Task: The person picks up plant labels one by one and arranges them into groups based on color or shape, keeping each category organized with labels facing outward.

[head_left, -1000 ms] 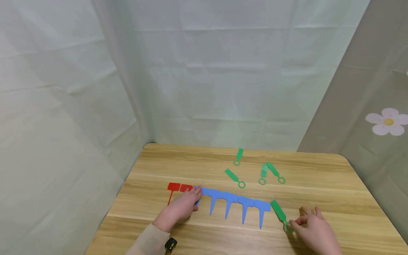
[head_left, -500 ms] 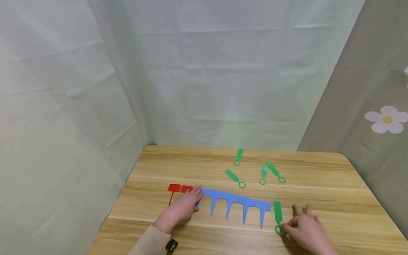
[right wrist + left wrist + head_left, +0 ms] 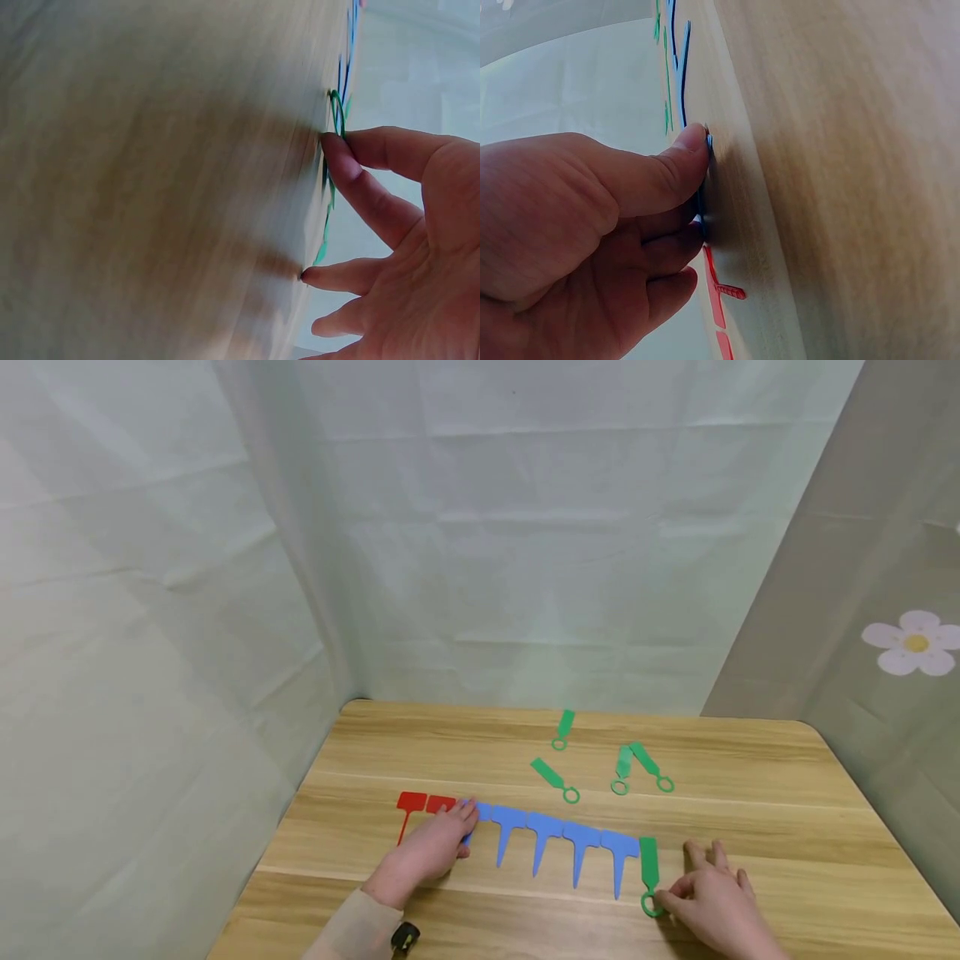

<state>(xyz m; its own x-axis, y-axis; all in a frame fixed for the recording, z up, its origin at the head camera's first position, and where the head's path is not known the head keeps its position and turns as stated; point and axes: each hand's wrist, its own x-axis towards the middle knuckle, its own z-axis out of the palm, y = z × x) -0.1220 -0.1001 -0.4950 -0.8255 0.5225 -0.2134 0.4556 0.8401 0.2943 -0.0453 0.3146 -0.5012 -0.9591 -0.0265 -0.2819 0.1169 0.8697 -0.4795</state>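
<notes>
Green ring tag (image 3: pixel 648 872) at the right end of the row of blue stakes (image 3: pixel 558 847) on the wooden table (image 3: pixel 787 810) — long axis running away from the body, ring end nearest. Right hand (image 3: pixel 712 902) closest, just right of it, thumb and forefinger pinching the ring (image 3: pixel 337 112). Left hand (image 3: pixel 427 847) well apart — fingers flat, pressing the leftmost blue stake (image 3: pixel 705 187).

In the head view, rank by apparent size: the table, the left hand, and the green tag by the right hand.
1. Table
2. Left hand
3. Green tag

The gaps are plain; nearness to the camera does not blur the order.
</notes>
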